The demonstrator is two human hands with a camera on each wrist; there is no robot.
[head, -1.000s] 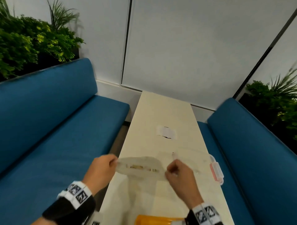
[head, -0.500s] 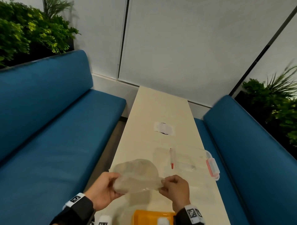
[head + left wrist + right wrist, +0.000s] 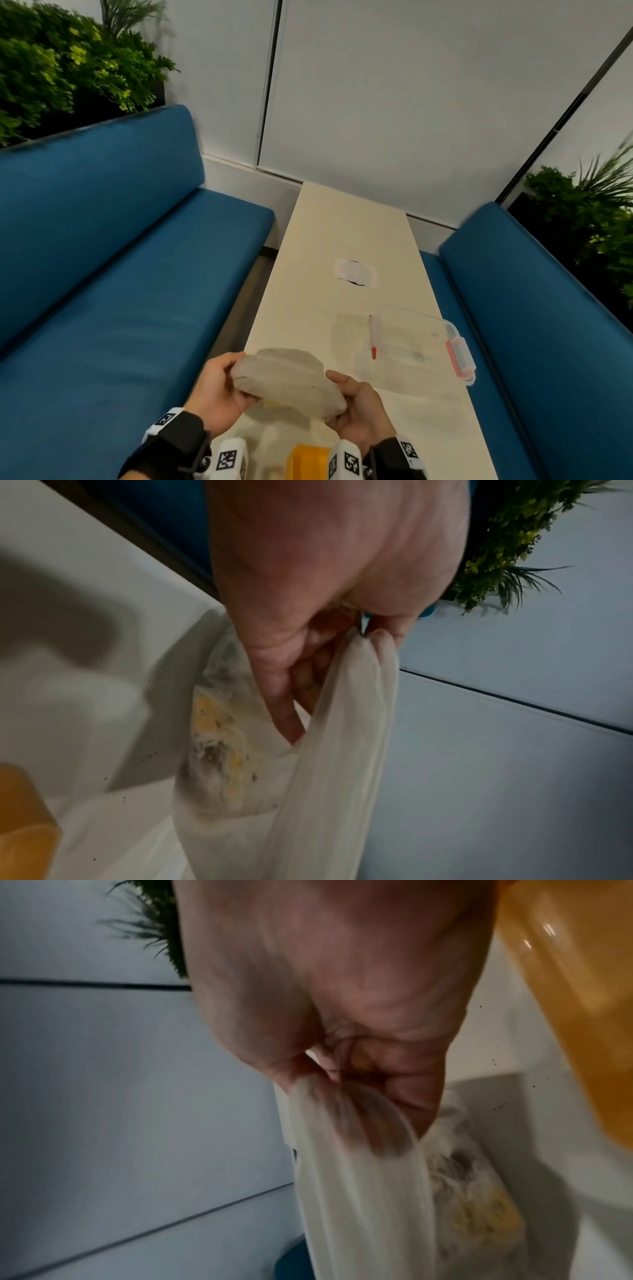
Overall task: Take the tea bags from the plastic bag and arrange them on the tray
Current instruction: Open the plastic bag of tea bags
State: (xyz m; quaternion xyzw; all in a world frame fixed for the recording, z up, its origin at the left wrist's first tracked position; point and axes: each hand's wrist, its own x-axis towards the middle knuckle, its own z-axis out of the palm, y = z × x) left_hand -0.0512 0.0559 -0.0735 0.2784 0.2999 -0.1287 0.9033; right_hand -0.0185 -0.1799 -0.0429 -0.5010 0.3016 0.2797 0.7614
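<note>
Over table, both hands pinch plastic bag.

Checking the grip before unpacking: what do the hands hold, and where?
The plastic bag: left hand grips its left end, right hand its right end.

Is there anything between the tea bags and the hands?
Yes: the plastic bag itself. The tea bags lie inside its film, while the left hand and right hand grip its ends.

No legible text, labels, brands or numbers; the wrist bands carry only black-and-white coded markers.
</note>
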